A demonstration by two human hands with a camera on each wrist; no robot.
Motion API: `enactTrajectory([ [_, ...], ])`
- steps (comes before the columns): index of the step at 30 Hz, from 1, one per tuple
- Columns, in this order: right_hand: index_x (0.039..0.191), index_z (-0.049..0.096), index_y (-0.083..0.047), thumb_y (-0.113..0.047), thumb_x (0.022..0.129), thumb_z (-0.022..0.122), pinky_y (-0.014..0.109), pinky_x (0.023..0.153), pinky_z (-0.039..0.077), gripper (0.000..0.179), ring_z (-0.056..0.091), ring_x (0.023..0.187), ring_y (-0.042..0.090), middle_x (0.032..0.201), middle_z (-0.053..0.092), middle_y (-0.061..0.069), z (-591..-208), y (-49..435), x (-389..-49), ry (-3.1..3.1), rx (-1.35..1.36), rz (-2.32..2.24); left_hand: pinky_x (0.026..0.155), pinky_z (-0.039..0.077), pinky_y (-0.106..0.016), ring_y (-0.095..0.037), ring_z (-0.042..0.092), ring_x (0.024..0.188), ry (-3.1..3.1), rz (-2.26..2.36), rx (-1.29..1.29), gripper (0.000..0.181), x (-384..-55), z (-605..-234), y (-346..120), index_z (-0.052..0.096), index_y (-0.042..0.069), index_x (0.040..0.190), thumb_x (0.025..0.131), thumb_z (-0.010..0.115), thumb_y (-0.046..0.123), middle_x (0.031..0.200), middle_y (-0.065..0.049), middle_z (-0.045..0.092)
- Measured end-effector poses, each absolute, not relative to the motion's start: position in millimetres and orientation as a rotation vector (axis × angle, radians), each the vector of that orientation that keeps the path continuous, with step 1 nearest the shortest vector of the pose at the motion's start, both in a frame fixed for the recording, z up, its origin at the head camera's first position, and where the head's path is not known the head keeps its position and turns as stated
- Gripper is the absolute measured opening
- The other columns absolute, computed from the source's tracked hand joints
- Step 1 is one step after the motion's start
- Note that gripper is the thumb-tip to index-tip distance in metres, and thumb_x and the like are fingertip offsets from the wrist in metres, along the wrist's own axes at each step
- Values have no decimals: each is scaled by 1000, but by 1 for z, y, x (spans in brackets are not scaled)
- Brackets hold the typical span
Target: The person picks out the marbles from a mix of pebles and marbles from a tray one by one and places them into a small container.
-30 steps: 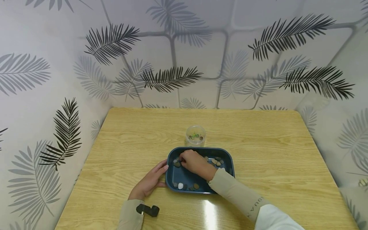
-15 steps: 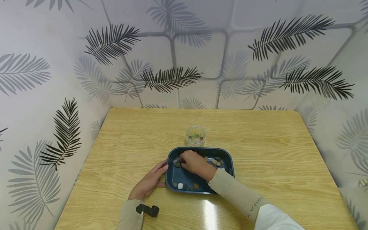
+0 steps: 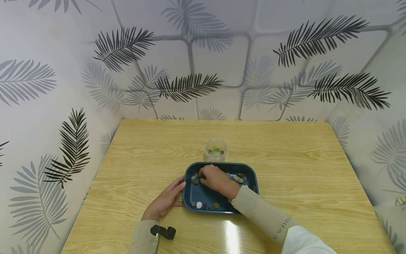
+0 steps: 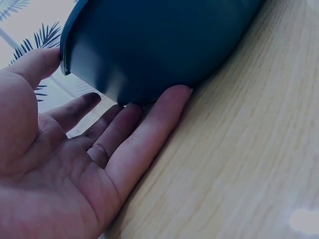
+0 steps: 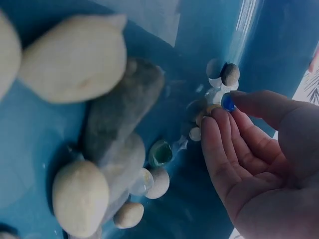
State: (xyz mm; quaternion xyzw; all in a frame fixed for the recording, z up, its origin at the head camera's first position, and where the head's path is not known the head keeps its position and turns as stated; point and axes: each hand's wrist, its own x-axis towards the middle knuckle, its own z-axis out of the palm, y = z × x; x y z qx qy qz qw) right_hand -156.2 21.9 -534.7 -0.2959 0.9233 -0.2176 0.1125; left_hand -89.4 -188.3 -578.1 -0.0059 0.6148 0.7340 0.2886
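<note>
A dark blue basin [image 3: 207, 192] sits on the wooden table, with stones along its inner edges. My right hand [image 3: 215, 178] reaches into its far left part. In the right wrist view its thumb and fingers pinch a small shiny blue bead [image 5: 228, 102] beside a cluster of small pebbles [image 5: 230, 75] and clear glass bits. My left hand [image 3: 165, 200] steadies the basin's left side: in the left wrist view, its thumb is at the rim and its extended fingers [image 4: 172, 102] lie against the lower outer wall.
Just behind the basin stands a clear round cup [image 3: 216, 150] with small green and dark bits in it. Larger pale and grey stones [image 5: 75, 59] lie near my right hand. A white stone [image 3: 199, 205] lies at the basin's near edge. Patterned walls border the table.
My right hand and sleeve have shifted very slightly to the right inside the basin. The left hand and the basin have stayed in place.
</note>
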Motion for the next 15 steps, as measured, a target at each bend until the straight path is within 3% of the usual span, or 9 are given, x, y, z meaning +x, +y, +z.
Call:
enactTrajectory([
  [15, 94, 66, -11, -19, 85, 60, 20, 64, 47, 14, 56, 75, 5, 83, 60, -6, -502, 37, -157, 2707, -821, -806, 75, 48, -46, -31, 48, 108, 1645, 1948, -21, 59, -88, -571, -186, 25, 19, 140, 90, 46, 43, 135, -17, 28],
])
